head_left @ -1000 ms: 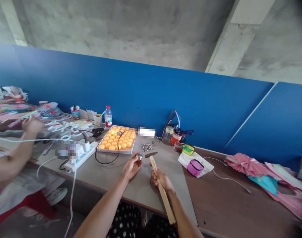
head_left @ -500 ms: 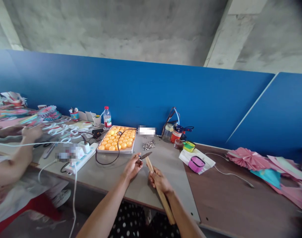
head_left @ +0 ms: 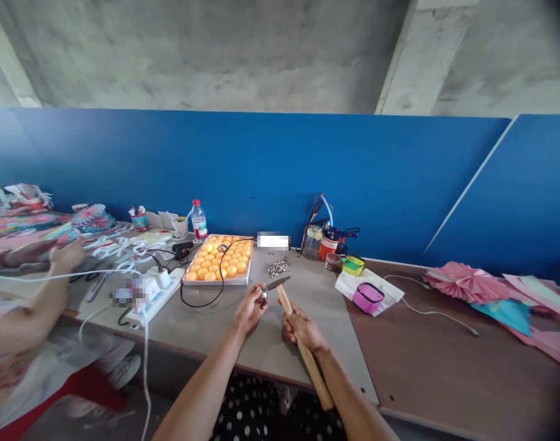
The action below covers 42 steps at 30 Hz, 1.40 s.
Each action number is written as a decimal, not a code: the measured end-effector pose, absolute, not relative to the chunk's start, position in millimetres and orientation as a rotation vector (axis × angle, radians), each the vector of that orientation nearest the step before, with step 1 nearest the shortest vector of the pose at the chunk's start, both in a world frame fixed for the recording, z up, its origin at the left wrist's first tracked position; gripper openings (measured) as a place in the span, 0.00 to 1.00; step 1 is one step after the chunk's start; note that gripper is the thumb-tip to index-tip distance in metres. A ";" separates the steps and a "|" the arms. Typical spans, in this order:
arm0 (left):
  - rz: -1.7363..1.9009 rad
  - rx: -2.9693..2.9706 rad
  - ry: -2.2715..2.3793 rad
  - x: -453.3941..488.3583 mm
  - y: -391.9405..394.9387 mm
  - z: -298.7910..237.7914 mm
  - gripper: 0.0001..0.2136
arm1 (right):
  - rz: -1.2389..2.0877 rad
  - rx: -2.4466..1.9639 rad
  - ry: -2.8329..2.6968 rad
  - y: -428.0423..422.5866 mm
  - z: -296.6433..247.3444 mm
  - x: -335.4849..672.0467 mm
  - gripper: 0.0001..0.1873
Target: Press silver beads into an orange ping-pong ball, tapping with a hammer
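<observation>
Over the table point(head_left: 268, 349), the hammer point(head_left: 313, 369) sits in the right hand point(head_left: 306, 331), fingers curled high on its handle, maybe for control. The left hand point(head_left: 248, 313) pinches a shiny ball point(head_left: 262, 296) just by the hammer's head, likely to steady it.

Along the near edge of the bench point(head_left: 421, 361), we can pass between the power strip point(head_left: 158, 303) and our left hand point(head_left: 250, 311); farther in, a loop of black cable point(head_left: 201, 306) and the ball tray point(head_left: 238, 282) block us. Ahead, the hammer point(head_left: 307, 355) in our right hand point(head_left: 305, 331) and the metal bits point(head_left: 278, 267) obstruct a low path to the far edge. Rightward, the purple ring point(head_left: 368, 297) stands in our way; beyond it, bare brown surface gives us room from the near edge up to the white cord point(head_left: 440, 312).
</observation>
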<state>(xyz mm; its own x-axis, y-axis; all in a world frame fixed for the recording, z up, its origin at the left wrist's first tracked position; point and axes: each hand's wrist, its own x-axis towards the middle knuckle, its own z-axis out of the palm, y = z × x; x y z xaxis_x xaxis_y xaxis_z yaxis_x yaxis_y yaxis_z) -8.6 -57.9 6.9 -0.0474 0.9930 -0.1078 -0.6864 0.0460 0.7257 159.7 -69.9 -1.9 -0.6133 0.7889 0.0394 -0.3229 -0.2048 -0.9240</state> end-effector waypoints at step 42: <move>1.436 1.255 1.493 2.5 -60.7 -2.2 0.20 | 1.874 -0.641 -1.353 -66.7 -2.0 164.7 0.32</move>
